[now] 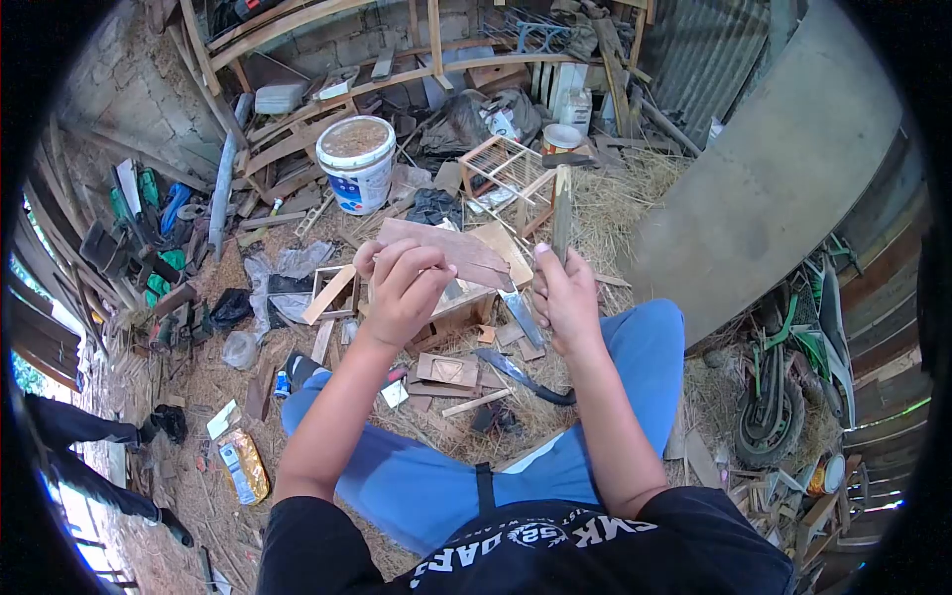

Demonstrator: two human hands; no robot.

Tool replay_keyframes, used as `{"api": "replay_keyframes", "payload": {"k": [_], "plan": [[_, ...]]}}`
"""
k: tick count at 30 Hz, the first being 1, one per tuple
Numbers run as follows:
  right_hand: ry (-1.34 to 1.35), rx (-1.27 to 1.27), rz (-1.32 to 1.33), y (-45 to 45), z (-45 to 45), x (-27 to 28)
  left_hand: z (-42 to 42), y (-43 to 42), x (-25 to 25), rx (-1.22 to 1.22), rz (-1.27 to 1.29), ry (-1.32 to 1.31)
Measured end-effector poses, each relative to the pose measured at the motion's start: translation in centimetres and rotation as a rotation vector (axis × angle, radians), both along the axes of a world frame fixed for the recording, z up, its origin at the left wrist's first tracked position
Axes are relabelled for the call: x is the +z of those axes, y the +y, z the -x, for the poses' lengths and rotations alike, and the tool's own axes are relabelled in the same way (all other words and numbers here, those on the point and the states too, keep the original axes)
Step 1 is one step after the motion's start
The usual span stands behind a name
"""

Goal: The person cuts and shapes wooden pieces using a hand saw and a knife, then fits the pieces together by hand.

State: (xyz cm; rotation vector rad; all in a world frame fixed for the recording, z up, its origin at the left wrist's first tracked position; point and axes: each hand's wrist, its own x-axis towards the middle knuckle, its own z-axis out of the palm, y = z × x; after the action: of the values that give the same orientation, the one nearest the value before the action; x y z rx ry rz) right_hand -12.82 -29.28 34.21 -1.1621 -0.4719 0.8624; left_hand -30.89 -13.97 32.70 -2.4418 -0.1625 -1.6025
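Note:
My left hand (402, 288) is closed on the edge of a flat brown piece of wood (446, 248), which is raised over the work area with its right end splintered. My right hand (567, 297) is wrapped round the wooden handle of a hammer (562, 213), held upright with its dark head at the top. Just below the wood's right end shows a flat metal blade (521, 317); whether it touches the wood I cannot tell. Beneath both hands sits a wooden block (458, 319), partly hidden. Between my legs lies a curved blade with a black handle (526, 377).
A white bucket (357, 188) stands ahead on the left, beside a small wooden frame (506, 174). A large board (773, 188) leans at the right, near a green motorbike (783, 387). Another person's legs (89, 446) show at the left. Wood scraps litter the floor.

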Motion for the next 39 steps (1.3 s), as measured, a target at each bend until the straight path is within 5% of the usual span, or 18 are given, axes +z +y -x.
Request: {"api": "replay_keyframes", "payload": {"k": [4,6,8,11,18,26,31,36,39], "plan": [[-0.002,0.011,0.003,0.3,0.6,-0.2,0.0,-0.1,0.3,-0.035,0.086,0.027],[0.006,0.000,0.014,0.7,0.6,-0.9,-0.6,0.3,-1.0,-0.315,0.854,0.017],[0.011,-0.013,0.029,1.1,0.5,-1.4,-0.8,2.5,-4.3,-0.230,1.048,0.037],[0.014,-0.029,0.095,1.5,0.3,-2.1,-0.3,4.1,-6.2,-0.356,1.779,-0.235],[-0.007,0.022,0.279,4.0,-0.6,-5.4,0.7,9.3,-10.5,-0.256,2.260,-0.396],[-0.255,0.299,0.739,7.4,-0.4,-19.7,1.9,14.0,-19.3,0.004,2.112,-0.573],[-0.535,0.497,0.873,5.2,0.9,-30.2,2.2,14.6,-23.4,0.100,2.354,-0.619],[-0.865,0.634,0.998,4.7,1.2,-32.5,2.1,15.0,-28.3,0.009,2.392,-0.499],[-0.791,0.674,1.066,5.1,1.4,-32.6,2.0,15.3,-28.5,-0.210,2.282,-0.661]]}}
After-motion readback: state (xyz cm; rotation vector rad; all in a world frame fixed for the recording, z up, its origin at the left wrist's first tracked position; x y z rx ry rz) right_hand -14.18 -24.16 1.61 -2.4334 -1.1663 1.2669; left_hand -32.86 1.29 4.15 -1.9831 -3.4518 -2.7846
